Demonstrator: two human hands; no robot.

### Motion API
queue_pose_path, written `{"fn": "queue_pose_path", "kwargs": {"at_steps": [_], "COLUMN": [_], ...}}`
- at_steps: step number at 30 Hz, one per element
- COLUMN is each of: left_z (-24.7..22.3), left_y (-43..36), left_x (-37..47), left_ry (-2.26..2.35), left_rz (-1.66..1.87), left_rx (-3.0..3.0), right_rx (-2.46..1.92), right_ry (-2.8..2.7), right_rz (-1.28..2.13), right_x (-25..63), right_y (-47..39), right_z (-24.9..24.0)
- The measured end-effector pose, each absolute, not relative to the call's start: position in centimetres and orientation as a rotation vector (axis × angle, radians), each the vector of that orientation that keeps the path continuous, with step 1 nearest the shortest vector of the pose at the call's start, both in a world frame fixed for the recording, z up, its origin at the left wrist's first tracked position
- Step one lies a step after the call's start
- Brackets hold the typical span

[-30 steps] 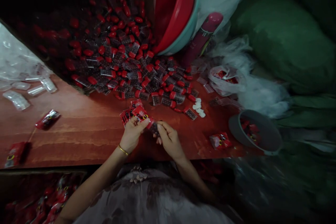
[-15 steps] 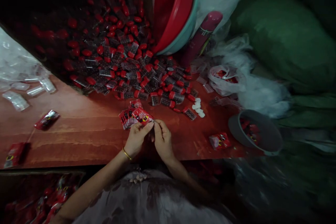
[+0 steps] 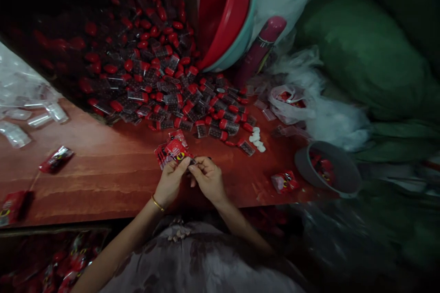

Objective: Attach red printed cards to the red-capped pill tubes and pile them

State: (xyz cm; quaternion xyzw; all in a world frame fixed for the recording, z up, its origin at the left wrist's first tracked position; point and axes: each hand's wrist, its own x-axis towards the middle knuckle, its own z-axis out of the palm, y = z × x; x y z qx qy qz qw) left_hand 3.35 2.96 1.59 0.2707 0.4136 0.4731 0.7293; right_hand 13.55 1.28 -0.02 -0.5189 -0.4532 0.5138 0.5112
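In front of the red-capped bottle pile, we are pinching a printed packet between left hand and right hand, ideally pressing lightly.

1. One camera, worn on the person's head, looks forward and steeply down over the bench.
2. It stands near, the hands falling just below mid-view.
3. Its wide field runs from the person's clothing at bottom to tilted basins at top.
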Motion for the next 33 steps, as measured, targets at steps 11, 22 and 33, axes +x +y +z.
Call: {"fn": "queue_pose_path", "kwargs": {"at_steps": [11,22,33], "left_z": [2.3,2.2,1.1], "left_y": [5.8,5.8,4.8], "left_x": [-7.9,-2.9,4.8], "left_ry": [1.128,1.394,1.129], "left_rz": [1.35,1.229,0.913], "left_rx": [0.067,1.094,1.323], "right_rx": [-1.84,-1.901,-1.536], "right_ry": [-1.589,-1.84,-1.635], "right_rz": [0.026,-0.096,0.193], "right_x": [20.7,21.9,19.3], "right_y": [3.9,2.8,1.5], "right_z": [-0.6,-4.7,-4.8]}}
